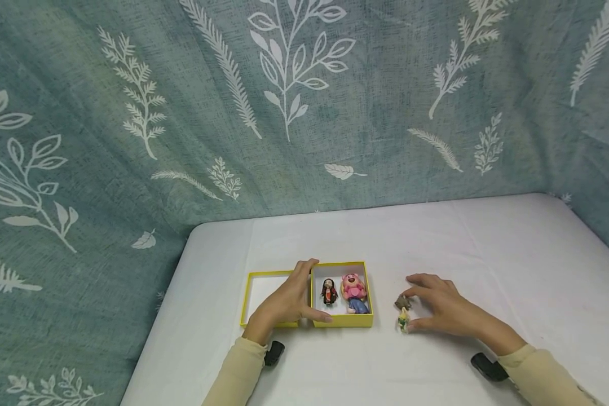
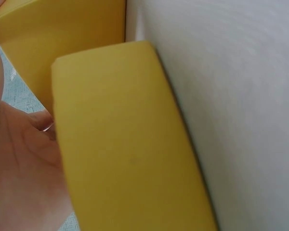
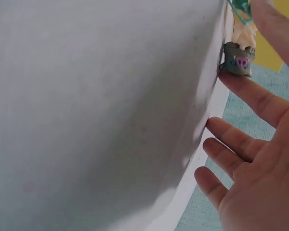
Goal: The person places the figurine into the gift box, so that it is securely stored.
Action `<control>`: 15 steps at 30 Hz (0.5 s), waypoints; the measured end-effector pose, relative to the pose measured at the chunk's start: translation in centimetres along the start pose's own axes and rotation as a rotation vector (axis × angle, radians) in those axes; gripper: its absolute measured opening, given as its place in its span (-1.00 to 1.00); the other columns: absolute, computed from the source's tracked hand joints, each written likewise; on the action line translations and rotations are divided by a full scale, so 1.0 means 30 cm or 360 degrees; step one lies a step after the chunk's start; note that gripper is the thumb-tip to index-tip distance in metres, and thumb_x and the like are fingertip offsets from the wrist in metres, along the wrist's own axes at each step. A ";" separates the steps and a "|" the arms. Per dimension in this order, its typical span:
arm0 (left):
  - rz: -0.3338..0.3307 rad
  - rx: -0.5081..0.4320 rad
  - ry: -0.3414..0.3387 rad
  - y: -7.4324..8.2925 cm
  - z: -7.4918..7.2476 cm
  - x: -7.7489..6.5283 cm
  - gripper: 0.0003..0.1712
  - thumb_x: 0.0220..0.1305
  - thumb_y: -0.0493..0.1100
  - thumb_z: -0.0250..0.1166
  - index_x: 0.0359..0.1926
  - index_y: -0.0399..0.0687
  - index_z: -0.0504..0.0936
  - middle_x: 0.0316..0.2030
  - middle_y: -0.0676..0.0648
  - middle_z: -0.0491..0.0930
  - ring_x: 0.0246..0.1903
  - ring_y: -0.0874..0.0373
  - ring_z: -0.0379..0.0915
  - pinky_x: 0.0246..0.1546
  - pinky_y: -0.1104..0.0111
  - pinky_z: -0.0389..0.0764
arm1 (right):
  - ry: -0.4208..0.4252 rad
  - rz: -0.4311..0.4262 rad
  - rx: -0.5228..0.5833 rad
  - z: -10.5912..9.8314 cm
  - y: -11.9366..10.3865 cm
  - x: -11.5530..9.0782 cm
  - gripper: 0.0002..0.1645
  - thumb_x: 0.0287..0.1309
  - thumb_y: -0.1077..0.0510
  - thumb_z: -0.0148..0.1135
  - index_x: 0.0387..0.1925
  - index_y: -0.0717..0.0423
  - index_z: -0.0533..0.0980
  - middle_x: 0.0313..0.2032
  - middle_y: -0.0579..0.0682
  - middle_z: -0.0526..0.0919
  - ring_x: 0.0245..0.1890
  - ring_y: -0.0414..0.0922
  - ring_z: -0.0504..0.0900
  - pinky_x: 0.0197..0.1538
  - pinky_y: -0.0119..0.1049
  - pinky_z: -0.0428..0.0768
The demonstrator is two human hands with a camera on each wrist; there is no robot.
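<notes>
My left hand (image 1: 286,301) spans the left side of a yellow box (image 1: 342,321), thumb at its front wall and fingertips at its back left corner. Inside the white-lined box lie a dark-haired figurine (image 1: 329,292) and a pink bear figurine (image 1: 353,286) with blue at its lower end. To the right, my right hand (image 1: 444,307) pinches a small boar-headed figurine (image 1: 403,320) lengthwise on the white table. In the right wrist view, the index fingertip meets its grey head (image 3: 238,62) with a pink snout, while the thumb is at the other end.
A shallow yellow-rimmed lid or tray (image 1: 266,274) lies left of the box, partly hidden under my left forearm and hand. The white-covered table (image 1: 365,361) runs back to a green leaf-patterned curtain (image 1: 385,141).
</notes>
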State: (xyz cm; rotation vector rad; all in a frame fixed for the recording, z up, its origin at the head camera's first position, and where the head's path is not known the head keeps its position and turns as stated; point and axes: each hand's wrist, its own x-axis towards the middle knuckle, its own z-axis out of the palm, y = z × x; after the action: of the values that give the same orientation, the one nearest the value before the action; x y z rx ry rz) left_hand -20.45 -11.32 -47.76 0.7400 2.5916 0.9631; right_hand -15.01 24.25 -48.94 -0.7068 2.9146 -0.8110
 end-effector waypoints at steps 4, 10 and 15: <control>-0.0004 0.0009 0.0000 0.000 0.000 0.001 0.47 -0.31 0.37 0.58 0.52 0.07 -0.08 0.37 -0.07 0.14 0.30 0.05 0.25 0.32 0.08 0.38 | -0.0004 -0.0013 -0.0037 0.003 -0.004 0.008 -0.25 -0.22 -0.37 0.48 -0.03 -0.05 0.63 0.23 0.21 0.45 0.26 0.22 0.36 0.15 0.15 0.23; -0.0012 0.0023 0.0003 -0.002 0.001 0.001 0.47 -0.32 0.38 0.58 0.52 0.10 -0.08 0.38 -0.07 0.14 0.31 0.07 0.25 0.33 0.10 0.37 | 0.0004 -0.0011 -0.0058 0.007 -0.005 0.015 -0.30 -0.13 -0.37 0.44 -0.01 -0.09 0.61 0.22 0.19 0.47 0.25 0.21 0.38 0.18 0.20 0.22; -0.0014 0.0034 0.0000 0.000 -0.003 0.001 0.46 -0.30 0.39 0.57 0.52 0.12 -0.09 0.38 -0.08 0.13 0.31 0.06 0.25 0.32 0.10 0.38 | 0.0052 0.0012 -0.0076 0.012 -0.022 0.020 -0.27 -0.17 -0.39 0.46 -0.03 -0.06 0.60 0.19 0.19 0.50 0.22 0.19 0.42 0.17 0.20 0.20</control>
State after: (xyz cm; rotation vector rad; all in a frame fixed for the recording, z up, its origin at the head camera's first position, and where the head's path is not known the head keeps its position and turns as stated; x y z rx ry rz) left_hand -20.50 -11.35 -47.71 0.7334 2.6070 0.9340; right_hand -15.21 23.32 -48.88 -0.6922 2.9735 -0.7618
